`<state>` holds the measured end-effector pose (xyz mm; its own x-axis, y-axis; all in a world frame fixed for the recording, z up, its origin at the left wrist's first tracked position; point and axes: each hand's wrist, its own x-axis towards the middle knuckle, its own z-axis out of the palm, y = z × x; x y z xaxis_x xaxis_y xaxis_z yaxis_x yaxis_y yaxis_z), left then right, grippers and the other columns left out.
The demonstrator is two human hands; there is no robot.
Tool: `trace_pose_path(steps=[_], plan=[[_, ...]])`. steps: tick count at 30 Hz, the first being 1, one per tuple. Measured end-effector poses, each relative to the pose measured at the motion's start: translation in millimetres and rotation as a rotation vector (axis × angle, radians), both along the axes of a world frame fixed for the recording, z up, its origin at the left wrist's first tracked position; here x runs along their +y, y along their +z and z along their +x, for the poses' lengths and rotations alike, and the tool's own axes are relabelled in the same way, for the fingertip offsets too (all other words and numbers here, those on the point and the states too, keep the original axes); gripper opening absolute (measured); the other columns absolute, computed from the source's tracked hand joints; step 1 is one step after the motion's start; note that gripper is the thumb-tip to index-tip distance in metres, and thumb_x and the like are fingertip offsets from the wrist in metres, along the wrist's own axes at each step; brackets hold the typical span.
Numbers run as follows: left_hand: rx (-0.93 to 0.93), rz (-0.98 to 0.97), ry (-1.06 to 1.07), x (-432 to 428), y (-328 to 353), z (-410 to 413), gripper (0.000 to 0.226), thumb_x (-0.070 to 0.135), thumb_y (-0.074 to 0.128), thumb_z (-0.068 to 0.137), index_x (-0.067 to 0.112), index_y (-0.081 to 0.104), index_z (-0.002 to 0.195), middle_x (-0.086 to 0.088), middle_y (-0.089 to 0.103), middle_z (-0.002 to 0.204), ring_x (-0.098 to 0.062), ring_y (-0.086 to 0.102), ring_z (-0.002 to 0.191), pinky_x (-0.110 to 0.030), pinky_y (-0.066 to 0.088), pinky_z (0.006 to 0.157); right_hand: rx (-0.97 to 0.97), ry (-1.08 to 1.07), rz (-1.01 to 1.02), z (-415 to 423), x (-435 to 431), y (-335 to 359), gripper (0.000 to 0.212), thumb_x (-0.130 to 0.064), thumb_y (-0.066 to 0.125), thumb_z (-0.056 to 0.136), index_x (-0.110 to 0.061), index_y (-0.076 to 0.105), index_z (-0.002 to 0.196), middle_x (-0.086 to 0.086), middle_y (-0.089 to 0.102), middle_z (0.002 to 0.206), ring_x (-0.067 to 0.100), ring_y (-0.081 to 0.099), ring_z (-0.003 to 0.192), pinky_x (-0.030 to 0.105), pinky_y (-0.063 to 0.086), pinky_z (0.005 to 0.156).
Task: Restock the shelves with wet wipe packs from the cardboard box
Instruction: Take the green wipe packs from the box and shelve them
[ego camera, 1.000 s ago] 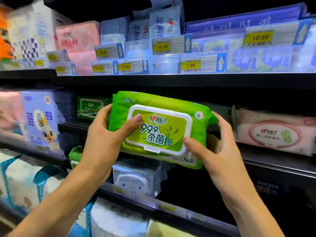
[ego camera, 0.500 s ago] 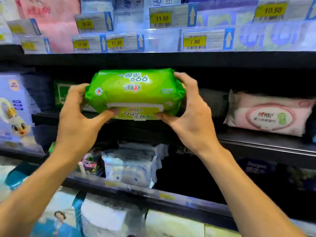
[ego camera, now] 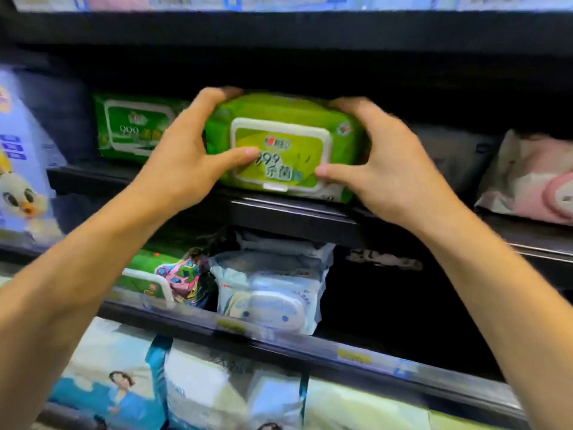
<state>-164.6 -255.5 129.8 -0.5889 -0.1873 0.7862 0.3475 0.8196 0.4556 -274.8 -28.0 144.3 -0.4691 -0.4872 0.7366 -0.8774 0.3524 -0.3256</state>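
Turned lid-forward since earlier, the soft green plastic wet wipe pack (ego camera: 279, 144) is gripped at both ends by the left hand (ego camera: 183, 156) and right hand (ego camera: 393, 159) at the front edge of the black metal shelf (ego camera: 294, 212), and is best pushed in level

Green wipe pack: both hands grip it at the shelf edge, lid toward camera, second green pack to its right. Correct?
Not quite. The head view shows the second green pack to the left of the held green wipe pack, not its right. The rest stands: left hand and right hand grip it at the shelf edge, lid toward the camera.
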Motion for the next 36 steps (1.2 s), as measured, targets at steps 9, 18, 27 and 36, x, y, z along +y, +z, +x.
trace_pose_path(steps=[9,18,27,36], plan=[[-0.093,-0.030,-0.036,-38.2,7.1,-13.1,0.072,0.044,0.076,0.072,0.043,0.046,0.138,0.018,0.056,0.131,0.000,0.054,0.124,-0.030,0.043,0.110,-0.053,-0.033,0.003,4.9,-18.3,3.3,0.078,-0.037,0.087,0.068,-0.041,0.049,0.136,-0.003,0.063,0.127,0.016,0.062,0.117,0.043,0.053,0.101],[-0.073,-0.080,0.582,3.7,-9.0,16.1,0.076,0.069,0.070,0.070,0.039,0.045,0.135,-0.016,0.037,0.146,-0.043,0.039,0.133,-0.066,0.041,0.102,0.186,-0.370,0.234,56.5,29.8,15.4,0.066,-0.033,0.075,0.080,-0.040,0.045,0.138,0.003,0.049,0.130,0.033,0.044,0.121,0.040,0.035,0.080],[-0.397,-0.549,0.315,170.3,-13.4,53.8,0.081,0.060,0.074,0.071,0.034,0.044,0.142,-0.007,0.053,0.131,-0.036,0.048,0.118,-0.055,0.046,0.098,0.064,-0.355,0.445,88.3,145.6,2.7,0.072,-0.032,0.079,0.081,-0.034,0.044,0.144,0.001,0.054,0.132,0.027,0.049,0.124,0.039,0.035,0.081],[-0.858,-0.481,-0.041,297.3,-117.0,57.6,0.078,0.063,0.076,0.071,0.039,0.045,0.138,0.009,0.054,0.130,-0.018,0.053,0.120,-0.041,0.045,0.102,-0.398,-0.397,0.618,75.4,318.3,-83.5,0.070,-0.045,0.089,0.068,-0.037,0.054,0.129,-0.004,0.061,0.129,0.023,0.058,0.120,0.045,0.049,0.101]])
